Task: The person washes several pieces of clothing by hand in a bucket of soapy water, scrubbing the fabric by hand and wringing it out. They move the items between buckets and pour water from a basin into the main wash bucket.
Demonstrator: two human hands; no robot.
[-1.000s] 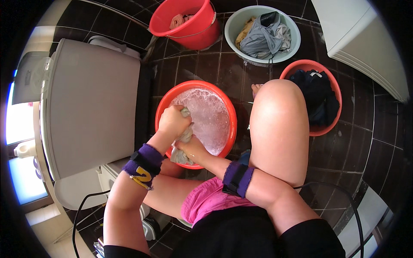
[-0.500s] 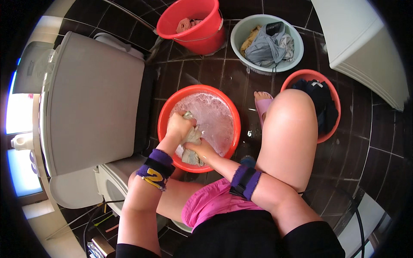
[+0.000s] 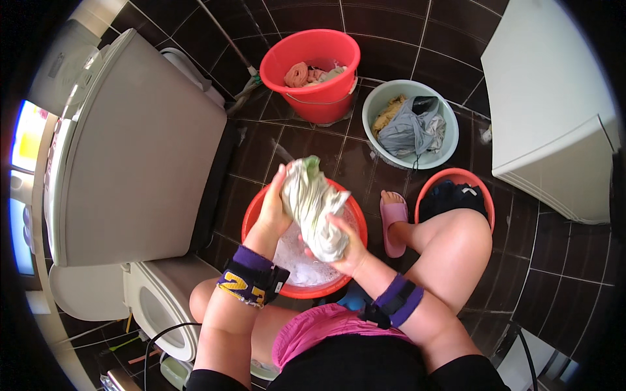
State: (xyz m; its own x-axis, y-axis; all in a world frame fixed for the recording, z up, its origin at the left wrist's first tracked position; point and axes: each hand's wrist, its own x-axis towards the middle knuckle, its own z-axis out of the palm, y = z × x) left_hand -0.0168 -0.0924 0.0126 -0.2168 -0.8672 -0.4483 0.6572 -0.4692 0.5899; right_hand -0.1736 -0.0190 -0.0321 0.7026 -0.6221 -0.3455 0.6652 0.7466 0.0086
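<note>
A wet, bunched white cloth (image 3: pixel 314 207) with a green patch at its upper end is held up over a red basin (image 3: pixel 360 215) of foamy, soapy water (image 3: pixel 297 262). My left hand (image 3: pixel 274 207) grips the cloth along its left side, thumb and palm against it. Around its lower right end my right hand (image 3: pixel 349 249) is closed, with fingertips showing on both sides. The cloth's folds hide some fingers of each hand. What kind of garment it is, I cannot tell.
Behind the basin stands a red bucket (image 3: pixel 319 104) with clothes. A pale blue basin (image 3: pixel 372 133) of laundry is beside it, and a smaller red basin (image 3: pixel 491 212) holds dark clothes near my right knee. A toilet (image 3: pixel 140 293) is at left, a white cabinet (image 3: pixel 548 111) at right.
The cloth has come up out of the soapy water, raised above the basin in both hands. My view has tilted up, showing more of the far wall.
</note>
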